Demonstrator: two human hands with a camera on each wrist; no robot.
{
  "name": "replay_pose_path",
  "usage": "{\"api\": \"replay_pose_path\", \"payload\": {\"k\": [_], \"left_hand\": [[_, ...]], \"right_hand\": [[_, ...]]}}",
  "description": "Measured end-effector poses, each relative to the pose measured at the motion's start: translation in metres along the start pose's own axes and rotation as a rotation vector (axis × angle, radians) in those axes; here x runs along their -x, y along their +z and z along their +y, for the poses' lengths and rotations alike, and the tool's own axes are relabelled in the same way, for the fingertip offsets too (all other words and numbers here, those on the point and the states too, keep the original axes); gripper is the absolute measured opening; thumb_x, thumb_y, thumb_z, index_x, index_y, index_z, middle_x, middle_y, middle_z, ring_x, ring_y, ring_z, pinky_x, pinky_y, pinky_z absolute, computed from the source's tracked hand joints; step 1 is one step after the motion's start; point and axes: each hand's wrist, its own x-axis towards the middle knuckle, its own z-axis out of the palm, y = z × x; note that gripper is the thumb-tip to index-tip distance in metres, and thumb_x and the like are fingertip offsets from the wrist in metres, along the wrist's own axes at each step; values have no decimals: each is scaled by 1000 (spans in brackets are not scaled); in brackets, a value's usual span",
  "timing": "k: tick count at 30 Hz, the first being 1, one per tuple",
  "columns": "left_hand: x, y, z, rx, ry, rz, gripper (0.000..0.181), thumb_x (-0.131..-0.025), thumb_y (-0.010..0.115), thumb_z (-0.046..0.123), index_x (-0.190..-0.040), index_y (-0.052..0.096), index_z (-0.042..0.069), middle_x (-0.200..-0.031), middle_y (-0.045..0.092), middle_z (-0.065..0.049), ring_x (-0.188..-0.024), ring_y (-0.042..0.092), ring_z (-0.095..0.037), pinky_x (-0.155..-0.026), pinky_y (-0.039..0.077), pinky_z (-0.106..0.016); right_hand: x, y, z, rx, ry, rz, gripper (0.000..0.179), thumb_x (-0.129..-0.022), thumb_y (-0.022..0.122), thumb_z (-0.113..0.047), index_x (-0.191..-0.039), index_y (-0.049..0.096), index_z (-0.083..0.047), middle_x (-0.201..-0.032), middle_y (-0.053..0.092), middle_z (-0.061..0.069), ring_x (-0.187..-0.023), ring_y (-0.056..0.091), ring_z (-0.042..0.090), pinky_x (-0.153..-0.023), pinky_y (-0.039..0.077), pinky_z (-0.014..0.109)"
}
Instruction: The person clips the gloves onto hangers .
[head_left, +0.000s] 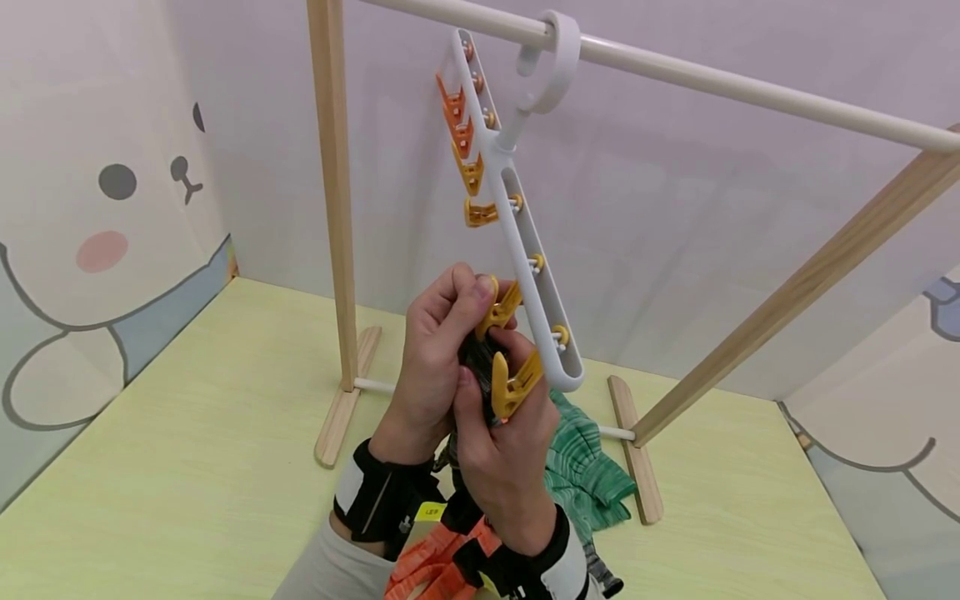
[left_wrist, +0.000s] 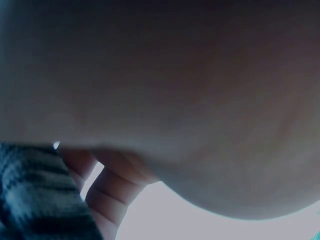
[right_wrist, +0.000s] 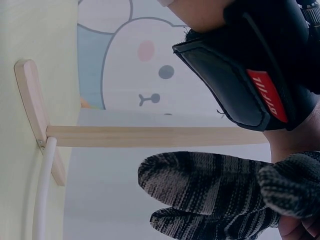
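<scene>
"Where is the gray-and-black striped glove (right_wrist: 200, 182)?"

"Between the left hand (head_left: 427, 358) and the right hand (head_left: 506, 450), just below a yellow clip (head_left: 504, 307)."

"How are the hands set?"

"Both are drawn in close together: the left pinches that yellow clip, and the right grips the glove. A second yellow clip (head_left: 504, 392) sits against the right hand, near its thumb."

"What carries them?"

"A white hanger (head_left: 501, 158), slanting up and away from the hands, with more clips (head_left: 470, 173), orange and yellow, on its farther part. It hooks over a white rail (head_left: 720, 80) above the hands."

"And around that?"

"A wooden post (head_left: 336, 200) rises to the left of the hands and another to their right, each on a flat wooden foot (head_left: 341, 421) on the table (head_left: 187, 433)."

"What is the surface like?"

"Pale yellow-green. Green knitwear (head_left: 588, 467) lies to the right of the right hand, and orange knitwear (head_left: 431, 562) shows beneath the wrists."

"And the room?"

"A plain, pale wall (head_left: 675, 250) beyond the hands, with cartoon animal panels (head_left: 45, 167) far off to either side."
</scene>
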Motion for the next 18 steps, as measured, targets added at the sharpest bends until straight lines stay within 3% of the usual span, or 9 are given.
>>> {"api": "replay_pose_path", "payload": {"k": [18], "left_hand": [[0,0,0,15,10,-12,28,-104,42,7,-78,50,17,-83,62,6,-81,59,-9,-75,52,-19]], "right_hand": [[1,-1,1,1,-20,2,42,-103,59,-21,-128,49,11,-119,64,24,-96,70,30,-93,57,25]]}}
